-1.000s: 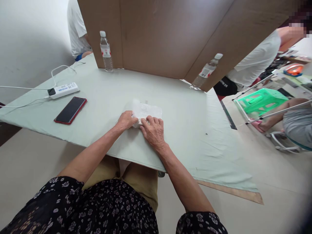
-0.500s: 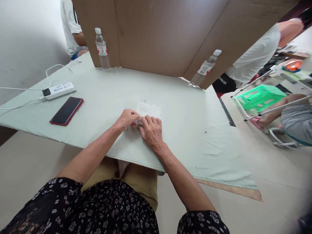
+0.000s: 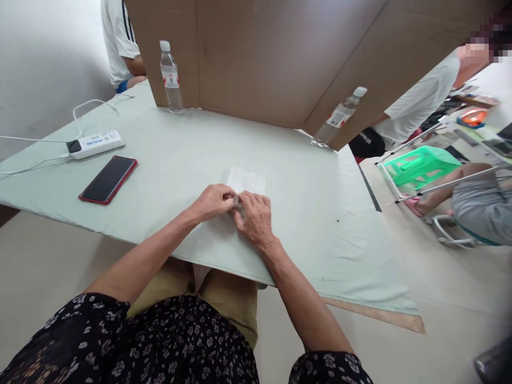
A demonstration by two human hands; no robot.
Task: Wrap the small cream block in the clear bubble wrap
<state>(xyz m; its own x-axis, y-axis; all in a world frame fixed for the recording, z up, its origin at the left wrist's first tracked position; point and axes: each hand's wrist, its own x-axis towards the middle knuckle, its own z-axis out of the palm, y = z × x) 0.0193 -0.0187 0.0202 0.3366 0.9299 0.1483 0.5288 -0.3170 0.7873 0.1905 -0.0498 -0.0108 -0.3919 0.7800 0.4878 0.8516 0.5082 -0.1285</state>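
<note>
A small translucent white plastic sheet (image 3: 248,180), bubble wrap by its look, lies flat on the pale green cloth in front of me. My left hand (image 3: 215,201) is closed at its near left edge, thumb and fingertips pinching the plastic. Right beside it, my right hand (image 3: 254,217) has its fingers bent over the near edge, with the thumb curled in below, gripping the plastic. The fingertips of both hands almost meet. Whatever may be folded in the plastic under the fingers is hidden.
At left lie a phone in a red case (image 3: 108,180) and a white power strip (image 3: 95,144) with cables. Two water bottles (image 3: 172,85) stand against a cardboard screen (image 3: 260,64) at the back. Other people sit beyond it; a green stool (image 3: 424,166) stands at right.
Both hands have shifted slightly right along the near edge of the plastic. A reddish bit seen by the left fingertips before is now hidden. The camera view has tilted a little.
</note>
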